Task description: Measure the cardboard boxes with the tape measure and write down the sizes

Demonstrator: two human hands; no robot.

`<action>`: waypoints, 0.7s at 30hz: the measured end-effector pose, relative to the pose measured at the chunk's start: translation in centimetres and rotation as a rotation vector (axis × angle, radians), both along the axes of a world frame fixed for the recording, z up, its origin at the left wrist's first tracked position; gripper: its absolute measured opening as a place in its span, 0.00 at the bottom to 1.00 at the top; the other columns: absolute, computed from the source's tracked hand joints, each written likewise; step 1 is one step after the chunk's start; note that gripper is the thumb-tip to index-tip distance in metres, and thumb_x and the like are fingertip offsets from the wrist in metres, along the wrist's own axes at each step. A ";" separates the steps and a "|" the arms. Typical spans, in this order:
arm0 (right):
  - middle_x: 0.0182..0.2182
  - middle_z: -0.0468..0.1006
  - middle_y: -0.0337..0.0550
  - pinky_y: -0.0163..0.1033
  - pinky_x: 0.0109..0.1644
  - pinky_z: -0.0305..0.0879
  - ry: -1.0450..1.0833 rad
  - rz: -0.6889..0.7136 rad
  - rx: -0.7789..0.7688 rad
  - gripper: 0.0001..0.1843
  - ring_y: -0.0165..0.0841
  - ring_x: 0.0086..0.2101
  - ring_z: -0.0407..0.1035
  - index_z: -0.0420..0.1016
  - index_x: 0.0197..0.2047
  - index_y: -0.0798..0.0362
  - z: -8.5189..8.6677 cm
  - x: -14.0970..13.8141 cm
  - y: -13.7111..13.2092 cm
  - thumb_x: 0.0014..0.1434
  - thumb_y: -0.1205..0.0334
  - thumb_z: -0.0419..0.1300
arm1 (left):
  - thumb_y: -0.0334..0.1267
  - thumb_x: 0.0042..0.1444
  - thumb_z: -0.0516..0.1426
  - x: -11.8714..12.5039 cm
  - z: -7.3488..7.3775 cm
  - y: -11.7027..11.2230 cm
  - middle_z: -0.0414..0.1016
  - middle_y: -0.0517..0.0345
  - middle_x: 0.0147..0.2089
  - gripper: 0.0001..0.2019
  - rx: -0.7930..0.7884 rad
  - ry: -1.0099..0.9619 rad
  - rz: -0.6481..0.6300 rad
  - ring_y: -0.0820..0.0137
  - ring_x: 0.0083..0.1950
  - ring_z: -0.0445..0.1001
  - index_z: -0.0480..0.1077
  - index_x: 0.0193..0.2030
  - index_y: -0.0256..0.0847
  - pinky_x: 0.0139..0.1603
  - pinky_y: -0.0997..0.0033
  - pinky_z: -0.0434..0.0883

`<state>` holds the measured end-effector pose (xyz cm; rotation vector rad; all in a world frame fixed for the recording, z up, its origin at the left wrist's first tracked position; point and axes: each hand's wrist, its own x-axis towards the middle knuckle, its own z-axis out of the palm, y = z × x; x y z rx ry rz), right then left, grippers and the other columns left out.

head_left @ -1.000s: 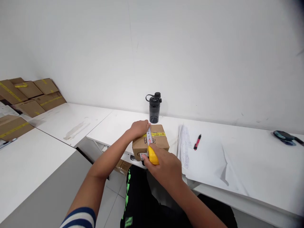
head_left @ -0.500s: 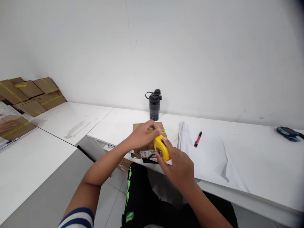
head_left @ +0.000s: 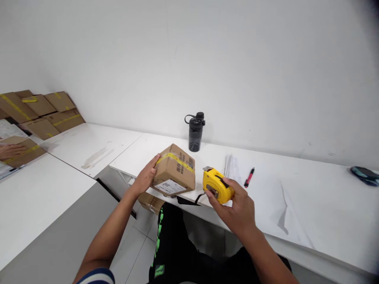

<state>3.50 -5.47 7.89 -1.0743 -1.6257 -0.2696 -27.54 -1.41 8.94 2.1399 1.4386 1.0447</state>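
My left hand [head_left: 145, 176] grips the left side of a small cardboard box [head_left: 174, 171]. The box is tilted at the front of the white table, with yellow tape across its top and a white label on its near side. In my right hand [head_left: 237, 205] is a yellow tape measure [head_left: 217, 185], held in the air just right of the box. The metal end hook shows at the tape measure's upper left, with no blade drawn out. A black strap hangs beside it. Whether the box's underside touches the table is hidden.
A dark water bottle [head_left: 195, 132] stands behind the box by the wall. Papers [head_left: 266, 205], a red and black pen [head_left: 249, 177] and a dark device [head_left: 364, 174] lie to the right. At far left, another person's hand [head_left: 12, 150] rests on a box near stacked cardboard boxes [head_left: 63, 118].
My left hand has left the tape measure and taken hold of the box, which is now tilted and turned. My right hand has moved right with the tape measure.
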 end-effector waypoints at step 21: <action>0.30 0.70 0.40 0.37 0.31 0.51 -1.226 0.485 0.304 0.22 0.33 0.28 0.61 0.62 0.58 0.44 13.4 -2.9 6.7 0.63 0.71 0.51 | 0.58 0.60 0.52 4.5 8.7 -2.2 0.71 0.59 0.35 0.21 -0.296 -0.301 -0.087 0.71 0.36 0.68 0.69 0.37 0.40 0.38 0.71 0.64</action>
